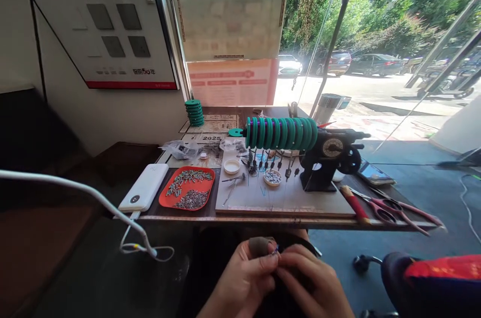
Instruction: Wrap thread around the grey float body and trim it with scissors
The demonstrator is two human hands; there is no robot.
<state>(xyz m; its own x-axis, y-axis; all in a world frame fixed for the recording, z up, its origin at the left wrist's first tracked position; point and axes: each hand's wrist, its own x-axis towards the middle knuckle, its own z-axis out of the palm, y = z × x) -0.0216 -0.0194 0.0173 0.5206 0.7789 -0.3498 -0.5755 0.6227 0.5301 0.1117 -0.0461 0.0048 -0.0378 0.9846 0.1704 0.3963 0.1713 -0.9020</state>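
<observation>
Below the table's front edge, my left hand [246,278] and my right hand [313,283] meet in my lap. Together they pinch a tiny piece with blue and white on it [275,250] between the fingertips. My left thumb wears a dark finger cover. What the piece is stays too small to tell. Just ahead on the table lies a pale work board [285,200] carrying a black hand-crank machine [330,157] with a row of green spools [281,132] on its shaft.
An orange tray [165,200] of small metal parts, a white power bank [145,187] with a cable, small white dishes [272,178], red-handled scissors and pliers [391,208], a phone [374,174] and a stack of green spools [194,112] sit on the table. A chair [432,278] stands at the right.
</observation>
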